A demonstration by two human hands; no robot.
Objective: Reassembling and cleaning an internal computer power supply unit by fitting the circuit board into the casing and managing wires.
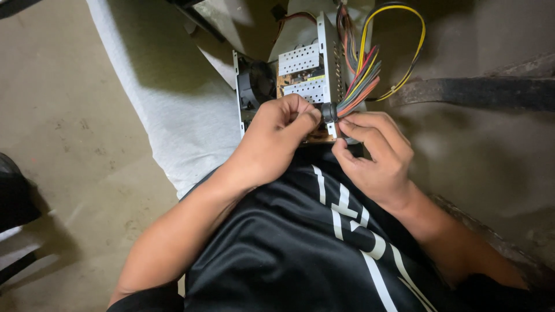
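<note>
An opened metal power supply box [289, 75] rests on my lap, showing a brown circuit board, perforated metal plates and a black fan on its left side. A bundle of coloured wires [361, 75] leaves the box through a black round grommet [328, 111]. My left hand [272, 141] curls over the box's near edge, its thumb and forefinger pinching at the grommet. My right hand [376, 156] grips the wire bundle just right of the grommet, fingers closed around it.
My leg in light grey trousers [167, 110] stretches up-left over a concrete floor [63, 121]. A dark flat bar [480, 92] lies at the right. A black object [14, 196] sits at the left edge.
</note>
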